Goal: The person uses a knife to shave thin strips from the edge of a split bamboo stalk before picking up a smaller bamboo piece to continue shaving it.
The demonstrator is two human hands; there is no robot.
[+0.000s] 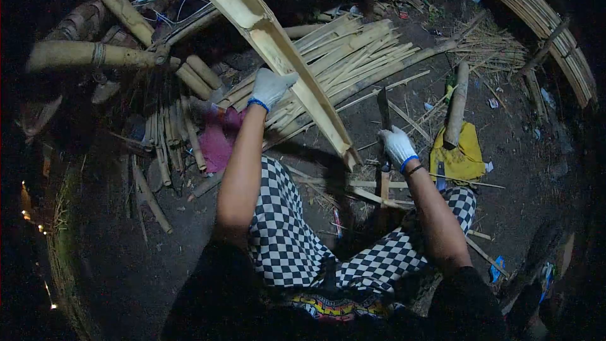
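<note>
In a white work glove with a blue cuff, my left hand (pixel 273 87) is closed on the near edge of a long split bamboo half (pixel 287 57), its thumb lying over the hollow side. The bamboo slants from the top of the view down to the right, hollow face up, with node walls inside. My right hand (pixel 399 146), gloved the same way, grips a machete (pixel 384 110) whose dark blade points up and away. A gap separates the blade from the bamboo's lower end.
Behind the bamboo lies a pile of split bamboo strips (pixel 360 53). A yellow cloth (pixel 467 151) and a short bamboo pole (pixel 457 104) are on the right. Cut bamboo lengths (pixel 167 132) and a pink cloth (pixel 221 139) lie left. Bundled strips (pixel 536 12) curve across the upper right.
</note>
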